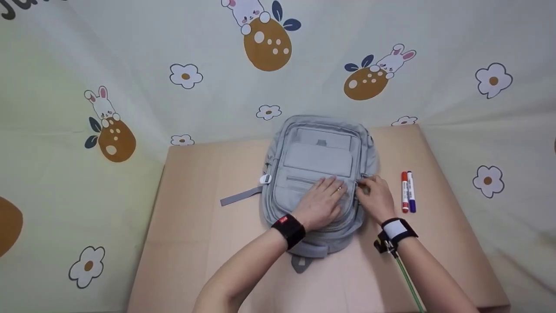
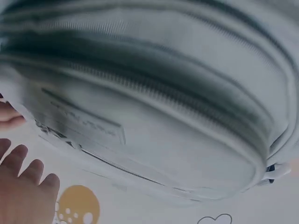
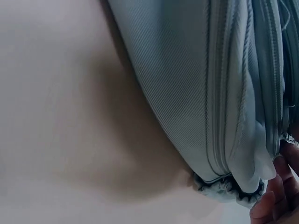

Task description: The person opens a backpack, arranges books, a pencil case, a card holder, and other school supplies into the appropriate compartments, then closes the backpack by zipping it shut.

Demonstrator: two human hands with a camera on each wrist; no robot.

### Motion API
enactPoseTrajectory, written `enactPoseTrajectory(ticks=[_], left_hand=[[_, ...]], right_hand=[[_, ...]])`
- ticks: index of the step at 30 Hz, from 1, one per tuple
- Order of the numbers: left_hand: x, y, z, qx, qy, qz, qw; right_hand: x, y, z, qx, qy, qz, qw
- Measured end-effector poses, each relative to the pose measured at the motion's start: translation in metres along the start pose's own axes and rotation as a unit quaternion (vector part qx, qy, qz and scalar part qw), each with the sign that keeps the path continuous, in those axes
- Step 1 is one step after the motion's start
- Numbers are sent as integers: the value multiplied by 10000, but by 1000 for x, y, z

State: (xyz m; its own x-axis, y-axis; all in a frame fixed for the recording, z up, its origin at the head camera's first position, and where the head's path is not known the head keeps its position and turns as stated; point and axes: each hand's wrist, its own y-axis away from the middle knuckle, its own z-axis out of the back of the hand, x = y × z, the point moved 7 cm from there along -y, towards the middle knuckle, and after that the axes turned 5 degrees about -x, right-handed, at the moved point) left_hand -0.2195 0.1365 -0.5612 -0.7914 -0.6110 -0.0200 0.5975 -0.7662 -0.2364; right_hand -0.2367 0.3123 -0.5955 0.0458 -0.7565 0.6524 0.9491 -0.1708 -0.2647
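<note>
A grey backpack lies front side up, its top loop toward the person. My left hand rests on the lower front panel, fingers spread and fairly straight. At the bag's right edge, my right hand pinches a zipper pull with thumb and curled fingers. The right wrist view shows those fingers beside the metal zipper pull at the end of a zipper track. Several curved zipper seams and a front pocket fill the left wrist view, with the left fingers at its lower left.
Right of the bag lie a red marker and a blue marker, side by side. A loose grey strap sticks out left, near a round white tag. Beneath is a cardboard surface; a printed cloth hangs behind.
</note>
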Motion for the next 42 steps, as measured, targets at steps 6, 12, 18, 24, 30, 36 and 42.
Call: enactPoseTrajectory(ticks=[6,12,18,24,30,36,42], left_hand=[[20,-23,-17,844,-73,476,9953],[28,-35,-29,1203,-26,838,9892],[29,-36,-31,1215,16,813,9893],[31,-35,-28,1191,42,787,9898],[31,-34,-30,1196,40,749,9900],[31,-35,-31,1141,71,739,9907],[31,-32,-29,1157,-5,656,9911]], right_hand=[[0,-2,-4,-11,37,-272,9996],[-2,-1,1,-266,217,-312,9989],[5,2,6,-474,919,402,9938],[17,14,10,-704,1401,1340,9785],[28,31,12,-773,1635,1955,9639],[41,56,10,-677,1761,2353,9534],[51,79,1,-341,1669,2669,9485]])
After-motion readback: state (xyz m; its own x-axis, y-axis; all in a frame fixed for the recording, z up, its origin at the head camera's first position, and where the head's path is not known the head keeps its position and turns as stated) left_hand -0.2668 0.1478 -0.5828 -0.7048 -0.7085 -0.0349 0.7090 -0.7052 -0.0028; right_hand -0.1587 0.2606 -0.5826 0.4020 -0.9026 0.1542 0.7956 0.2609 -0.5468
